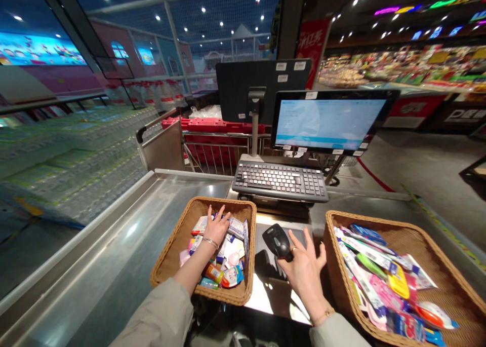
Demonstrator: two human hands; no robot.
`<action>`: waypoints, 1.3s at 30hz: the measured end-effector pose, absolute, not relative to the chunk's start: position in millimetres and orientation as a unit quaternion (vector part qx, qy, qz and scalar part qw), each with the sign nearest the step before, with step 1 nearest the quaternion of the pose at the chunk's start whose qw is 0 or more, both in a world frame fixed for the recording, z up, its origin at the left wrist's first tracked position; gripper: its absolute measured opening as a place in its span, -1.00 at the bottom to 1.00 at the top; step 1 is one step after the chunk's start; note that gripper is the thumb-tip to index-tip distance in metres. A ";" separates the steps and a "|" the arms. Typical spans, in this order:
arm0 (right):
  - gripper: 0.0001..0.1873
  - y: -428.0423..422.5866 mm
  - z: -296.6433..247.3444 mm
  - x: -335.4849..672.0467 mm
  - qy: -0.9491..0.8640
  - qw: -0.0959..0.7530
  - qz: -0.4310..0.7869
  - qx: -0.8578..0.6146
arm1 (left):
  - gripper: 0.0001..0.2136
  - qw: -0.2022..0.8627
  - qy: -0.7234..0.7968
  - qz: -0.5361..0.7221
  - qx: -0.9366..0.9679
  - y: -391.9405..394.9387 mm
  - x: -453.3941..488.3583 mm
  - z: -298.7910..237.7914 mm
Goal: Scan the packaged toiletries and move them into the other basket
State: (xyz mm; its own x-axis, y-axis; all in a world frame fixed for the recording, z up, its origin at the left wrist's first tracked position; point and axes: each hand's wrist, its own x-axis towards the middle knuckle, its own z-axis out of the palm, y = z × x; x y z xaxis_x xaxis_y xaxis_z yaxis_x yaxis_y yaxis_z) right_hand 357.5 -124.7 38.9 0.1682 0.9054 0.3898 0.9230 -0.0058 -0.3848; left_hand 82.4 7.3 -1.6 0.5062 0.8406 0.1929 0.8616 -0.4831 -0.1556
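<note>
My left hand (217,229) reaches into the left wicker basket (171,256) and rests palm down on the small packaged goods (230,258) piled there; whether its fingers grip one I cannot tell. My right hand (304,266) hovers over the counter between the baskets with fingers spread. Its thumb and forefinger touch the black handheld barcode scanner (278,240), which sits just left of the hand.
A right wicker basket (442,258) holds several toothbrush packs and tubes. Behind stand a keyboard (281,181), a touchscreen monitor (328,121) and a customer display (261,88). A steel counter (114,256) runs left. Red shopping carts (212,144) stand beyond.
</note>
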 end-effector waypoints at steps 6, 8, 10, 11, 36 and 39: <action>-0.87 -125.3 37.7 357.0 -0.652 0.287 -0.020 -0.701 | -0.77 0.103 -0.516 -0.035 -0.850 2.6 75.1 12.9; -0.87 -125.7 37.2 357.0 -0.653 0.291 -0.022 -0.699 | -0.77 0.093 -0.529 -0.038 -0.843 0.9 69.9 17.4; -0.87 -126.2 36.5 357.0 -0.654 0.295 -0.024 -0.696 | -0.78 0.082 -0.545 -0.038 -0.833 -1.7 63.9 21.5; -0.88 -126.5 36.2 356.9 -0.655 0.297 -0.025 -0.694 | -0.79 0.076 -0.554 -0.038 -0.828 -3.5 60.9 23.5; -0.89 -130.5 35.3 348.3 -0.667 0.296 -0.022 -0.684 | -0.85 0.014 -0.669 0.059 -0.741 -50.0 38.1 15.9; -0.87 -131.6 36.1 348.6 -0.670 0.290 -0.026 -0.682 | -0.85 0.058 -0.627 0.024 -0.777 -50.4 36.7 12.0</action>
